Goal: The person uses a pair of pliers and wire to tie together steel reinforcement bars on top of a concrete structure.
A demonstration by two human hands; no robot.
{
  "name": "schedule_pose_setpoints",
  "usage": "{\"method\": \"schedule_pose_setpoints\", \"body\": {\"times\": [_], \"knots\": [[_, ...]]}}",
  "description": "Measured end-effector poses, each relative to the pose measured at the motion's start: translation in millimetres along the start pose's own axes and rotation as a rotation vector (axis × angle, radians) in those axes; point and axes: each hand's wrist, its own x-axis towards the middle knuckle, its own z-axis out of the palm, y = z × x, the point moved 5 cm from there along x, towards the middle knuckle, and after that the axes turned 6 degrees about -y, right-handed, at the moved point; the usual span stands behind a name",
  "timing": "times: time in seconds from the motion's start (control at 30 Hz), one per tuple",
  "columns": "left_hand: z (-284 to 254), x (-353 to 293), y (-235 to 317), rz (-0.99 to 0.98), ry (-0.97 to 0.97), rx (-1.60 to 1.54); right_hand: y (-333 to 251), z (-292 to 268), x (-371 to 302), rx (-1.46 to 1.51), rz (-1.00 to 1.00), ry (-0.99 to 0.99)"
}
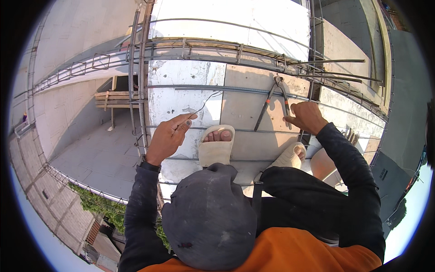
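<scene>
My left hand pinches a thin tie wire between thumb and fingers. The wire's bent far end reaches up to the steel bar that runs across the panels. On the right, my right hand grips one handle of a pair of pincers with worn orange-and-black handles. Its other handle swings free to the left, so the handles stand apart. The pincers' head lies over the same bar line, near its right part; I cannot tell whether it touches. Some fingers of my right hand are hidden.
My feet, in cream slippers, stand among crosswise bars on a brown panel and a white panel. A rebar cage spans beyond; upright bars rise at the left. Lower grey formwork lies left, with timber pieces.
</scene>
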Motion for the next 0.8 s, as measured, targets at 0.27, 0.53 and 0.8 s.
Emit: {"method": "schedule_pose_setpoints", "body": {"times": [0.27,0.53,0.8], "knots": [[54,21,50,0.16,-0.175,0.3,-115,-70,-17,0.492,-0.487,0.392],[29,4,25,0.071,-0.199,0.073,-52,-64,-33,1.044,-0.404,-0.125],[76,30,4,-0.109,-0.3,-0.579,7,-111,-28,1.403,-0.243,0.328]]}}
